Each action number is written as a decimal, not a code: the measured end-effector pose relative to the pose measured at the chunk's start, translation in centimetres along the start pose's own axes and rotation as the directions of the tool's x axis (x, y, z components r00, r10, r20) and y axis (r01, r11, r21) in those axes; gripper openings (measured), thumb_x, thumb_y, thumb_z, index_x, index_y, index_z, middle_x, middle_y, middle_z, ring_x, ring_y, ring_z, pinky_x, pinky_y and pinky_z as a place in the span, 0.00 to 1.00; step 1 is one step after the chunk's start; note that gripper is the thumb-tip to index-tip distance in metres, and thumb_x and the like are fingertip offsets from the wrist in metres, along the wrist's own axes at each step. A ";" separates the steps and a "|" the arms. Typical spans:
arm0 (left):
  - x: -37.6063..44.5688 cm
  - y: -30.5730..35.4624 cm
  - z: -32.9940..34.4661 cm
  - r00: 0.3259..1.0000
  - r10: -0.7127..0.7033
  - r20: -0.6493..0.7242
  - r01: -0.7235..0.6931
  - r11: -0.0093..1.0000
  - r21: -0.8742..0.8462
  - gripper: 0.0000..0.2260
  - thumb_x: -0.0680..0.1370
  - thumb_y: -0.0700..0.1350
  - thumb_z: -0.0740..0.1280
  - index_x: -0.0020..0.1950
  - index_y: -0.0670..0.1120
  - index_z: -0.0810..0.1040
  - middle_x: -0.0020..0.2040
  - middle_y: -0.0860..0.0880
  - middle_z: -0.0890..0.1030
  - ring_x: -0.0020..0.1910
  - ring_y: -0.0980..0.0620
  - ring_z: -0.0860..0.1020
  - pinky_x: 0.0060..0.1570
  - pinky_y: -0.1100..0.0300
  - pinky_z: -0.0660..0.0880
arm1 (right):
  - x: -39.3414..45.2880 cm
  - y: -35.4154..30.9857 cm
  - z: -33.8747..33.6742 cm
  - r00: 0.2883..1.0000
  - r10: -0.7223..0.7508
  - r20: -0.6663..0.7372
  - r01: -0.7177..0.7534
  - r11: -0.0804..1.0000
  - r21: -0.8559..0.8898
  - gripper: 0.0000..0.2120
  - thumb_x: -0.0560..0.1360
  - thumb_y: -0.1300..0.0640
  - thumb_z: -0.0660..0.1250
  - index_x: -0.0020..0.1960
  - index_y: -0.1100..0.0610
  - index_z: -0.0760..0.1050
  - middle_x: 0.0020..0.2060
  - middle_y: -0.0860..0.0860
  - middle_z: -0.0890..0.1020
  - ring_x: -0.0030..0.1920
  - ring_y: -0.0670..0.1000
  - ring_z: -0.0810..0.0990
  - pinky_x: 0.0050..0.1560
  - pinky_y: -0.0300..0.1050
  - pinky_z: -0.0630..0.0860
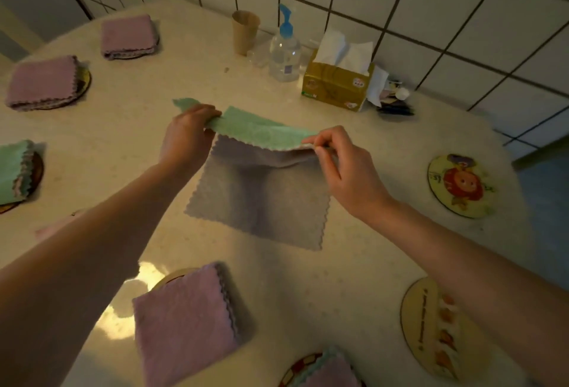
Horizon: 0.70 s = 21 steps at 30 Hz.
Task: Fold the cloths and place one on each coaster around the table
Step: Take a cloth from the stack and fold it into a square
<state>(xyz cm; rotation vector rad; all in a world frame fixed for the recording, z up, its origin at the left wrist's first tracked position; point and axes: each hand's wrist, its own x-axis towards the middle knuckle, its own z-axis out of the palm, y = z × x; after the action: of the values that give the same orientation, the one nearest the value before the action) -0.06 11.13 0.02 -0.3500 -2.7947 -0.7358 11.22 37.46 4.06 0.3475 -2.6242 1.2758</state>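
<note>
Head camera looks down at a round table (354, 263). Both hands pinch the far edge of a green-and-grey cloth (261, 189) in the table's middle: left hand (187, 137) at one corner, right hand (341, 165) at the other. Its near half lies flat on the table. Right of the cloth sits a bare cartoon coaster (462, 185).

One head-worn wide-angle view looks forward and steeply down, close over the table (354, 263), toward the tiled wall (462, 2).
</note>
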 end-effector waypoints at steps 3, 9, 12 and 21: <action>-2.8 3.6 -0.7 1.000 0.012 -0.026 -0.010 0.998 0.063 0.16 0.72 0.36 0.67 0.59 0.43 0.81 0.60 0.45 0.80 0.57 0.41 0.78 0.57 0.50 0.74 | -2.7 1.3 -3.0 0.999 -0.032 -0.009 0.032 0.999 -0.034 0.02 0.80 0.59 0.58 0.51 0.58 0.68 0.51 0.51 0.81 0.49 0.47 0.81 0.46 0.49 0.77; -13.0 11.7 -0.6 0.999 -0.050 0.013 0.046 0.973 0.226 0.12 0.74 0.40 0.67 0.57 0.45 0.81 0.55 0.45 0.82 0.54 0.41 0.76 0.49 0.49 0.74 | -10.7 4.4 -9.3 0.992 -0.050 0.116 0.062 0.993 -0.099 0.13 0.73 0.64 0.65 0.57 0.56 0.70 0.52 0.50 0.77 0.52 0.47 0.77 0.51 0.42 0.74; -16.5 15.7 0.2 0.997 -0.060 0.042 0.049 0.975 0.215 0.10 0.75 0.40 0.67 0.55 0.44 0.82 0.52 0.44 0.82 0.51 0.40 0.78 0.47 0.50 0.74 | -13.6 6.1 -12.4 0.983 -0.104 0.154 0.133 0.972 -0.191 0.17 0.71 0.68 0.64 0.59 0.58 0.70 0.52 0.51 0.76 0.54 0.50 0.76 0.54 0.44 0.74; -27.5 26.2 4.3 0.966 0.154 0.209 -0.180 0.978 0.110 0.05 0.72 0.43 0.68 0.45 0.45 0.83 0.43 0.48 0.84 0.43 0.44 0.81 0.38 0.55 0.79 | -24.3 11.7 -20.9 0.948 -0.151 0.280 0.263 0.868 -0.421 0.15 0.66 0.68 0.71 0.52 0.60 0.79 0.44 0.52 0.76 0.47 0.50 0.72 0.49 0.42 0.72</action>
<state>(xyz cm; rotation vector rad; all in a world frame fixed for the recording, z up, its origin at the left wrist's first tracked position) 32.73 30.78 0.46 -0.6598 -2.9323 -0.5045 32.56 63.95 1.15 0.7148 -2.8737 0.5500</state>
